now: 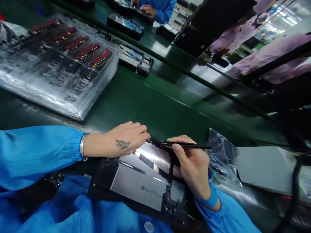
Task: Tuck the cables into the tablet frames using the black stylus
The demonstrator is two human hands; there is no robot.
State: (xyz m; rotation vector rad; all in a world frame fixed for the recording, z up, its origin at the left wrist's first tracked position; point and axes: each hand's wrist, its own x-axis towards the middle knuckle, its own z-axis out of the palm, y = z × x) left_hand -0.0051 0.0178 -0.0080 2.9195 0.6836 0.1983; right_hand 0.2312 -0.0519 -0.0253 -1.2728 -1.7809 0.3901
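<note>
An opened tablet [139, 189] lies before me, its silver battery and dark flat cables exposed in a black housing. My right hand [191, 161] is closed around black tweezers [191, 145], held almost level over the tablet's far edge with the tips pointing left. My left hand [128, 139] reaches over the upper left of the tablet with its fingers curled together. A small dark part shows at its fingertips, close to the tweezer tips; what it is cannot be made out.
A stack of clear plastic trays [58, 81] with red-and-black parts stands at the left. Another opened device [136, 58] lies beyond it. At right are a clear plastic bag [222, 155] and a grey box [263, 165]. Across the bench, a co-worker's hand [148, 9] rests near more devices.
</note>
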